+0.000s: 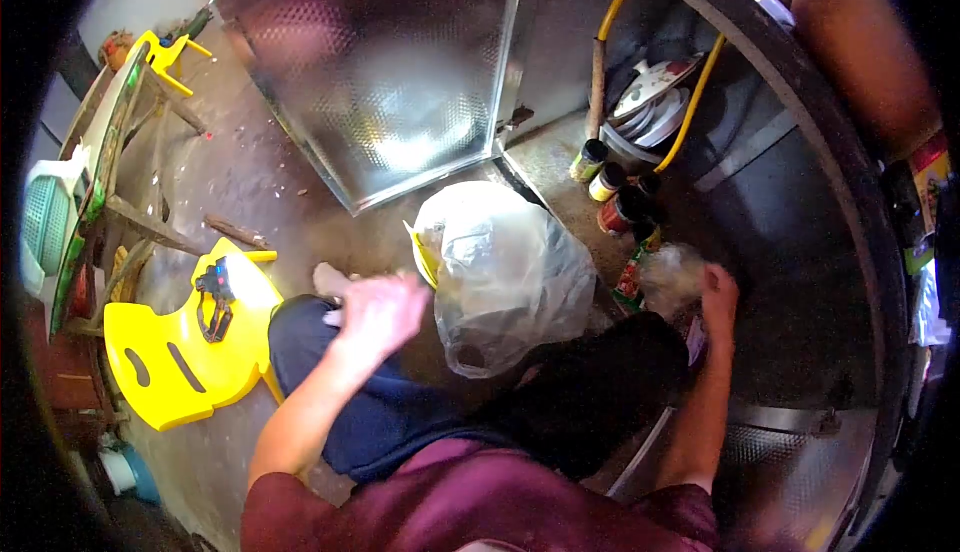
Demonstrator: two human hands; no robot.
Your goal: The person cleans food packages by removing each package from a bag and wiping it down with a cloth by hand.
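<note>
My left hand [382, 314] is raised over my knee, just left of a large white plastic bag [515, 282]. Its fingers are curled but smeared by motion. A yellow edge [422, 255] shows at the bag's left side. On the right, my right hand [718, 297] is closed at the edge of a crumpled clear plastic bag [672, 278], inside the dark cabinet. Beside that bag lies a red and green packet [629, 282]. Several jars, one with a yellowish label [606, 184], stand behind it.
An open metal door [380, 72] stands ahead. Dishes [655, 112] and a yellow hose [692, 102] are deeper in the cabinet. At the left, a yellow chair [190, 352] holds a black strap device [215, 302], near a wooden table [110, 182]. Another metal door [790, 462] is at lower right.
</note>
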